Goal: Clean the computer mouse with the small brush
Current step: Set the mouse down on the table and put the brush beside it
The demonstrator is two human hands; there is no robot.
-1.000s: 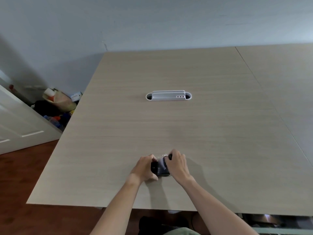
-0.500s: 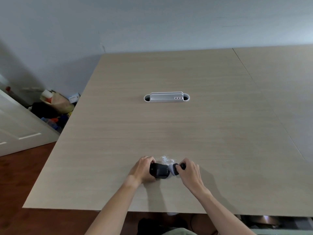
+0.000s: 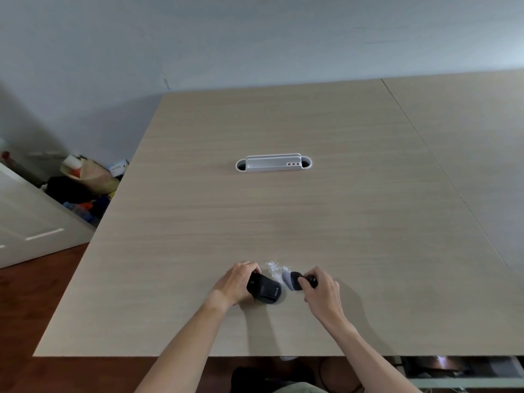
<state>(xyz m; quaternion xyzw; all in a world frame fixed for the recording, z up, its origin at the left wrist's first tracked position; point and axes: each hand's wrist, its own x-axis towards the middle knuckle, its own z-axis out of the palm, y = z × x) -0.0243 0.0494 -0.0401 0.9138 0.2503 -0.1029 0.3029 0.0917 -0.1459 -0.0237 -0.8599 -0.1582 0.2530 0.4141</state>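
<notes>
A black computer mouse (image 3: 265, 290) lies on the wooden table (image 3: 283, 217) near its front edge. My left hand (image 3: 236, 282) grips the mouse's left side and holds it down. My right hand (image 3: 321, 292) holds a small brush (image 3: 293, 280) with a black body and pale bristles, just right of the mouse. The bristles point left toward the mouse, a small gap apart from it. A patch of white dust or crumbs (image 3: 273, 266) lies on the table just beyond the mouse and brush.
A white cable grommet (image 3: 273, 163) is set into the table's middle. A seam to a second tabletop (image 3: 467, 143) runs along the right. Left of the table stand a white door (image 3: 25, 222) and a pile of bags and clutter (image 3: 85, 182) on the floor.
My right hand has drawn the brush off the mouse and to the right. White dust now shows on the table behind them. The left hand stays on the mouse.
</notes>
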